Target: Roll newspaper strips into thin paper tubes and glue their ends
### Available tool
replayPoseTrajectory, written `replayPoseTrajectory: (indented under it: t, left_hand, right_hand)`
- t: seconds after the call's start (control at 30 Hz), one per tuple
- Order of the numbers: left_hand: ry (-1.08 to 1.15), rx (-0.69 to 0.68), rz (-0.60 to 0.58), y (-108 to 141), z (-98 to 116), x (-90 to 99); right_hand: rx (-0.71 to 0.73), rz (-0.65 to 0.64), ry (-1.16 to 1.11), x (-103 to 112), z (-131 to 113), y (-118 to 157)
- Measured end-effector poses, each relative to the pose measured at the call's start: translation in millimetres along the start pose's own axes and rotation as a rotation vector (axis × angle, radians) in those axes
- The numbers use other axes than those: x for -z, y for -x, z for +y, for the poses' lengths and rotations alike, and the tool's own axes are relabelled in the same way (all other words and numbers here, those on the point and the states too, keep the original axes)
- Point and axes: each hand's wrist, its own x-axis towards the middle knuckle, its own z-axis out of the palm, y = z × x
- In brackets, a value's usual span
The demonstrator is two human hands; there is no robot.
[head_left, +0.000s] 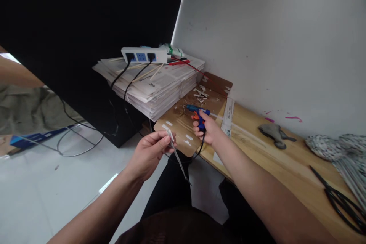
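My right hand (pixel 207 126) is wrapped round the grip of a blue glue gun (pixel 194 109) with an orange trigger. Its nozzle points left over a brown cardboard sheet (pixel 184 122), and a clear glue stick (pixel 219 116) sticks out of its back. A black cord runs down from its handle. Closer to me, my left hand (pixel 154 150) pinches a thin rolled paper strip (pixel 180 164) between thumb and fingers. The strip's white end is up by the fingertips and its long greyish end slants down to the right. The fingers partly hide it.
Beyond the cardboard stands a newspaper stack (pixel 160 95) carrying a white power strip (pixel 144 55) with plugged-in cords. Paper scraps (pixel 201 93) litter the cardboard. Rightward on the wooden table (pixel 257 152) lie a grey cloth (pixel 273 134), black scissors (pixel 339 200) and woven paper pieces (pixel 328 146).
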Motion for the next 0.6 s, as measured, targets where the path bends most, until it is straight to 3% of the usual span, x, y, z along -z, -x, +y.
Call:
replayPoseTrajectory:
  t: [0.33, 0.5, 0.6]
  left_hand:
    - [0.052, -0.021, 0.005, -4.0, 4.9, 4.2]
    - [0.057, -0.005, 0.012, -4.8, 4.7, 1.9]
    - [0.039, -0.001, 0.009, -3.1, 6.2, -1.8]
  right_hand:
    - [0.083, 0.114, 0.122, -15.9, -8.5, -32.6]
    - [0.11, 0.169, 0.254, -21.5, -10.8, -29.0]
    - [0.197, 0.247, 0.511, -21.6, -12.5, -13.8]
